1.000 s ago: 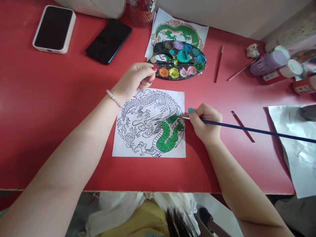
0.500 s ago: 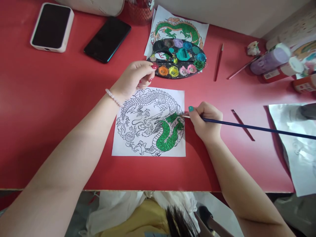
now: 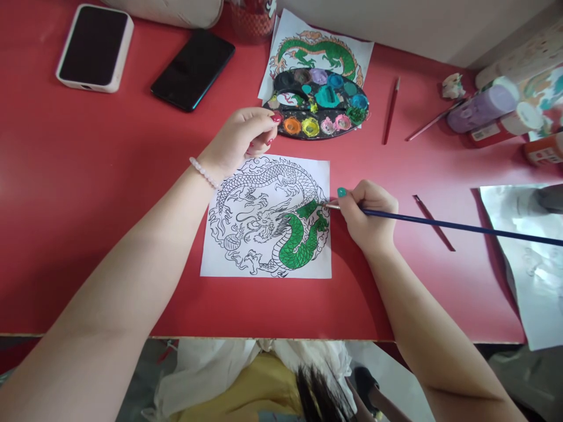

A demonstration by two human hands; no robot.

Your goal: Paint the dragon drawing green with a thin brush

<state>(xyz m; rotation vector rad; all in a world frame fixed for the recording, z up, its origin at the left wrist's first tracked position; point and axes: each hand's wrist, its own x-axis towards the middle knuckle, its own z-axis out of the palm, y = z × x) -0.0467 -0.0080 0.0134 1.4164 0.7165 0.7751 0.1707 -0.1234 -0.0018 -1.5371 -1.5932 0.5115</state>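
Observation:
My right hand [image 3: 373, 214] is closed around a paintbrush [image 3: 440, 223] with a long dark blue handle and a metal ferrule. The brush tip touches the right side of a white sheet [image 3: 264, 267], beside a green patch of its printed round dragon drawing [image 3: 292, 249]. Green fills part of the dragon's body and a claw; the rest is black outline. My left hand [image 3: 246, 138], in a loose fist, rests over the sheet's top edge. Its thumb overlaps the left end of a black paint palette [image 3: 303, 133]; nothing shows between its fingers.
Behind the palette lies another dragon picture [image 3: 325, 50]. A black phone [image 3: 193, 70] and a white-framed device [image 3: 94, 50] are at the upper left. Two thin red brushes [image 3: 390, 111] and paint bottles [image 3: 484, 105] sit on the right, near a silvery sheet [image 3: 532, 281].
The brush tip stays by the upper green patch with hardly any visible movement. My left hand keeps its place; the whole view has shifted very slightly.

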